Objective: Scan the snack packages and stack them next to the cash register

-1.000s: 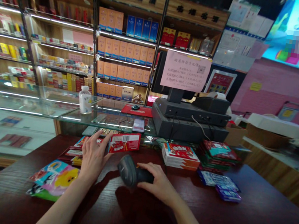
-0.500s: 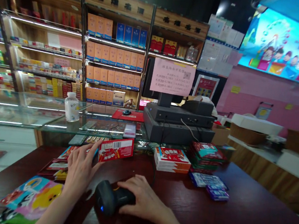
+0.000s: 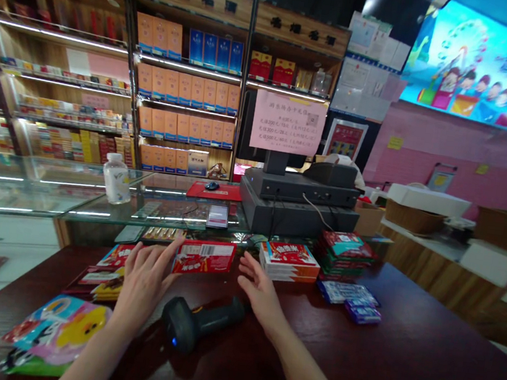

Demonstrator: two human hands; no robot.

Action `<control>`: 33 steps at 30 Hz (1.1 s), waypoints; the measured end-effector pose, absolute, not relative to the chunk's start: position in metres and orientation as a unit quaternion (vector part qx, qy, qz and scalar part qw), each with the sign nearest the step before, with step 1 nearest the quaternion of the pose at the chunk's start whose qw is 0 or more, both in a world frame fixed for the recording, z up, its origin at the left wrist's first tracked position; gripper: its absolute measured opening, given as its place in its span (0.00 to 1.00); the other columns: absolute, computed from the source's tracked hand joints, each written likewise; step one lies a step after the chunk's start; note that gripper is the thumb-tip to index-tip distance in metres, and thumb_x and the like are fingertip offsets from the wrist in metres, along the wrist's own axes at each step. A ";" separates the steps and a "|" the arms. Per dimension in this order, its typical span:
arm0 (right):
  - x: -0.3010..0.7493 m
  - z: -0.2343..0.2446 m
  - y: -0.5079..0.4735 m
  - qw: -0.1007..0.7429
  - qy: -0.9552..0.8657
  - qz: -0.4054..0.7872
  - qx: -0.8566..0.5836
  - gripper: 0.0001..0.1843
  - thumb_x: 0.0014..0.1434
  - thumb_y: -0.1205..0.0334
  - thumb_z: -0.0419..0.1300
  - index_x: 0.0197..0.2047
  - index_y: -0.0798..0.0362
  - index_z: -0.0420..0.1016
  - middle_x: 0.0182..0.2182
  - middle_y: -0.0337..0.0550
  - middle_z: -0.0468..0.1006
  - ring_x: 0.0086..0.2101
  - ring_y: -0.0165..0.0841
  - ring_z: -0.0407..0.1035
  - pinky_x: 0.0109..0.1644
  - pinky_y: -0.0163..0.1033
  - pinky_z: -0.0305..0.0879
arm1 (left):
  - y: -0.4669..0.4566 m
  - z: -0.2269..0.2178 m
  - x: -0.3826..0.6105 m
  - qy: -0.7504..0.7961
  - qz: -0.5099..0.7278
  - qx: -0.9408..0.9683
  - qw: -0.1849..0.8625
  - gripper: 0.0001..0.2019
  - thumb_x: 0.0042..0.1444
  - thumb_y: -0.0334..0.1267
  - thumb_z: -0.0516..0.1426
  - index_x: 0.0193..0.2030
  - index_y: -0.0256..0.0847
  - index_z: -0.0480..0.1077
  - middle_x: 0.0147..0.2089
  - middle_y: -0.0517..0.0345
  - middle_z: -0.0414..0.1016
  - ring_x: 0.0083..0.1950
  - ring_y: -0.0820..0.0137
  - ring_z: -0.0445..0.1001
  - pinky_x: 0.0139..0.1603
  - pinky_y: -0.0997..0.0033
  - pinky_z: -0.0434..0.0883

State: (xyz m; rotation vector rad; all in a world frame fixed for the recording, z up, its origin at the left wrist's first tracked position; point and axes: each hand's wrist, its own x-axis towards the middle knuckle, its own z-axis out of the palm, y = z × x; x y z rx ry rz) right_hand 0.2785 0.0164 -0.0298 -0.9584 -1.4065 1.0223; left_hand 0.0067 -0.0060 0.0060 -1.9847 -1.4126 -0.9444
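Note:
My left hand (image 3: 148,282) pinches one end of a red snack box (image 3: 205,257), whose barcode side faces me. Just right of the box's free end, my right hand (image 3: 259,290) is off the table with its fingers apart and nothing in them. A black barcode scanner (image 3: 201,323) with a blue light lies on the dark table between my forearms. Beyond my right fingers sits a short stack of similar red and white boxes (image 3: 289,262). To the left of my left wrist are a colourful cartoon bag (image 3: 60,330) and yellow and brown packets (image 3: 106,286).
Dark red packets (image 3: 345,255) are piled at the right, with blue-purple packets (image 3: 351,299) in front. A cash register (image 3: 299,199) stands on the glass counter behind. A white bottle (image 3: 117,179) and a phone-like device (image 3: 217,216) are also on the glass.
My right hand has let go of the barcode scanner and moved up and right toward the snack box. The box in my left hand has shifted slightly right and levelled out.

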 end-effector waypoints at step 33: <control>0.271 -0.018 0.004 0.583 -0.510 0.523 -0.356 0.36 0.51 0.54 0.70 0.64 0.40 0.69 0.64 0.47 0.67 0.65 0.46 0.61 0.69 0.54 0.55 | 0.005 -0.008 0.020 -0.488 -0.481 -0.701 -0.199 0.25 0.64 0.48 0.50 0.67 0.47 0.59 0.63 0.51 0.73 0.66 0.63 0.70 0.68 0.57 0.65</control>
